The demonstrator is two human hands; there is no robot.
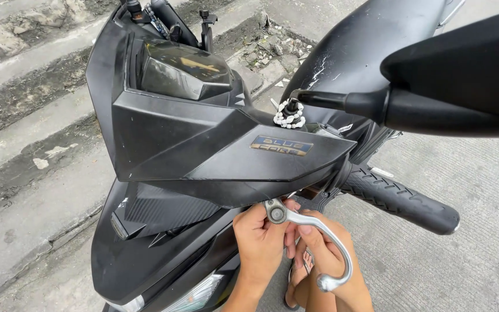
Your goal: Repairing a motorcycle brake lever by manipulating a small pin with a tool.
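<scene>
head view, looking down at front of black scooter (pixel 203 144). silver brake lever (pixel 313 237) loose from its mount, held up just below the handlebar cover (pixel 226 156). left hand (pixel 261 242) curled under the lever's pivot end, fingertips pinching the round pivot eye (pixel 276 212) from the left and below. right hand (pixel 327 254) just right of the left one, touching it, fingers pressed together on the lever's shank near the pivot; curved blade of the lever arcs out over the back of this hand, ball tip (pixel 326 282) ending low, near the wrist. lever thus between both hands at the top, lying across the right hand lower down. pivot end right at the underside edge of the cover, contact with the bracket cannot tell. rubber grip (pixel 402 201) up and to the right of the right hand, apart from it. mirror (pixel 463 75) well above both hands, white bead ring (pixel 289 115) at the base of its stem. headlight (pixel 194 294) down-left of the left wrist. sandalled foot (pixel 298 277) partly visible behind the forearms, concrete ground (pixel 446 254) to the right.
</scene>
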